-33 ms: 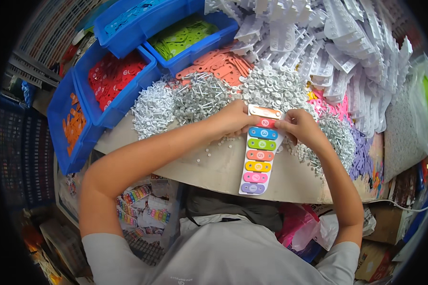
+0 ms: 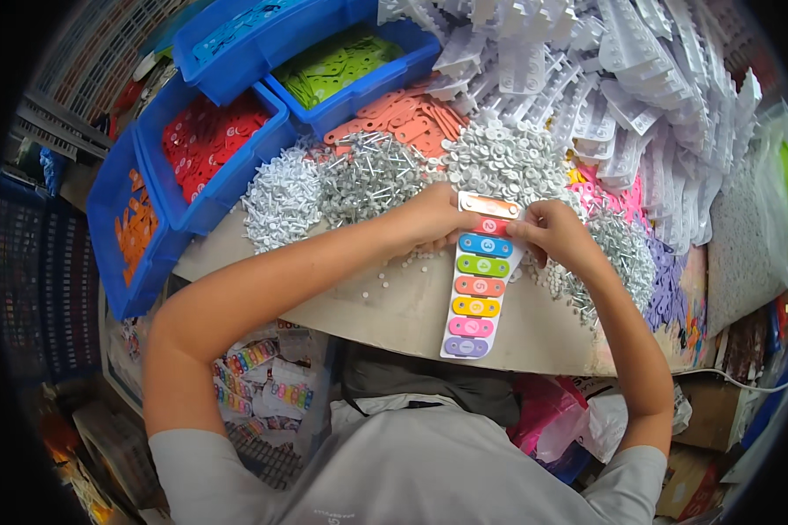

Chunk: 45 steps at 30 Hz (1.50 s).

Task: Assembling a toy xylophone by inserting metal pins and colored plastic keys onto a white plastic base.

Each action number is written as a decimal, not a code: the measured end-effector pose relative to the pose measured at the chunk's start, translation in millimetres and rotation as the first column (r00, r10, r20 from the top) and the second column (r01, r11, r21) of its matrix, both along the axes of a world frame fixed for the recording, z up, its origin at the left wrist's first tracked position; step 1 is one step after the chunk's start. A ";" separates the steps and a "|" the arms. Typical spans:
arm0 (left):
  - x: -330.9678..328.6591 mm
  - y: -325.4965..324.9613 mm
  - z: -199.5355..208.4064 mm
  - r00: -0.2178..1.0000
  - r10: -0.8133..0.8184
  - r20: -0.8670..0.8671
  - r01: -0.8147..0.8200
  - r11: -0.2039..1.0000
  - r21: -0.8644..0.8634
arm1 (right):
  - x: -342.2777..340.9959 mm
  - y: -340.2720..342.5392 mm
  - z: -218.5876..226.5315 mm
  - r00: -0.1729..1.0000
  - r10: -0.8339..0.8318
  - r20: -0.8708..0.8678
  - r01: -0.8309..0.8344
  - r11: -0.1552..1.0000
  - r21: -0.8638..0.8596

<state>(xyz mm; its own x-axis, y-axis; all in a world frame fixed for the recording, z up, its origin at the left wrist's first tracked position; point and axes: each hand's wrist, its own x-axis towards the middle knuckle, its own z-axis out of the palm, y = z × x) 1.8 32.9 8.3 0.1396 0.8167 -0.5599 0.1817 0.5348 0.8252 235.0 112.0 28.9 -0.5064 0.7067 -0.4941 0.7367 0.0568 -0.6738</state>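
A toy xylophone (image 2: pixel 475 287) with a white base and a column of coloured bars lies on the table in front of me, its far end slightly right of centre. My left hand (image 2: pixel 438 215) grips the base's left edge beside the orange and red bars, its fingertips partly hidden. Opposite, my right hand (image 2: pixel 549 231) pinches at the right end of the red bar (image 2: pixel 490 227), thumb on top and fingers curled. Whether a small pin sits under that thumb cannot be made out. Round fastener heads show on several bars.
Beyond my hands lie heaps of metal pins (image 2: pixel 372 179), grey caps (image 2: pixel 503 162) and white pins (image 2: pixel 280 197). Blue bins (image 2: pixel 171 223) of coloured bars stand at left. White xylophone bases (image 2: pixel 622 96) pile up at far right. Purple bars (image 2: pixel 667 280) lie right of my forearm.
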 end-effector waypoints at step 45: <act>-62.6 -168.5 -41.4 0.240 0.651 -0.720 -0.054 0.750 0.660 | 215.8 -145.5 -55.7 0.756 -0.650 0.076 0.443 0.593 0.672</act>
